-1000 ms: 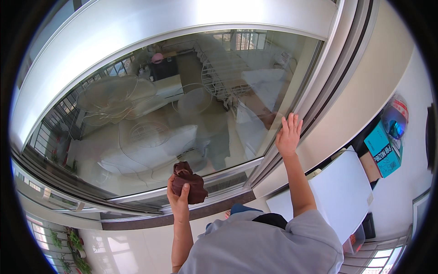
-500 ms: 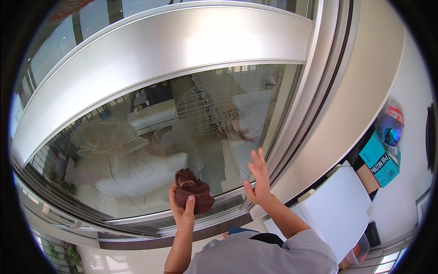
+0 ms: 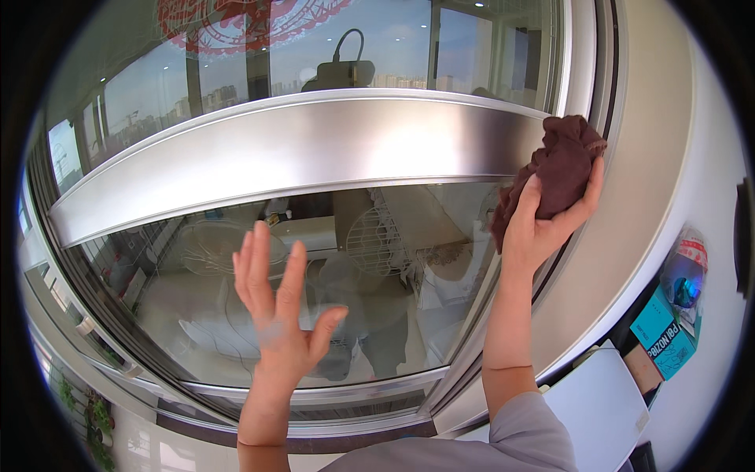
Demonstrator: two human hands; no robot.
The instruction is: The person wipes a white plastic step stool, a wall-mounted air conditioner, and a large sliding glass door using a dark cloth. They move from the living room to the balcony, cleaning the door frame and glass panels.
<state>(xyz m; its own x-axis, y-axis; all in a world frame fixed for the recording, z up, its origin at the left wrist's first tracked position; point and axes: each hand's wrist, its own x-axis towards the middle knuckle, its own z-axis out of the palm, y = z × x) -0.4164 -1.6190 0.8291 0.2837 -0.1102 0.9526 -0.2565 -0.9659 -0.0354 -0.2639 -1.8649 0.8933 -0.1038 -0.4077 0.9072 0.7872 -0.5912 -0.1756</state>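
Note:
A crumpled dark brown cloth (image 3: 560, 165) is gripped in my right hand (image 3: 539, 236), its fingers and thumb spread around the bundle. The cloth sits at the right end of a wide silver metal crossbar (image 3: 354, 141), by the upright door frame (image 3: 586, 63); whether it presses on the metal is hard to tell. My left hand (image 3: 279, 315) holds nothing. Its fingers are raised and apart in front of the lower glass pane (image 3: 212, 346), and no contact with the glass is plain.
Red paper decoration (image 3: 244, 23) shows on the upper glass, along with reflections of buildings. At the right stand a white-topped cabinet (image 3: 598, 409), a turquoise box (image 3: 664, 330) and a bagged item with a blue mirrored visor (image 3: 683, 283). Plants (image 3: 98, 417) are at the lower left.
The brown cloth has passed from my left hand to my right, which has risen to the crossbar's right end. My left hand has opened. The view has tilted up, showing more upper glass.

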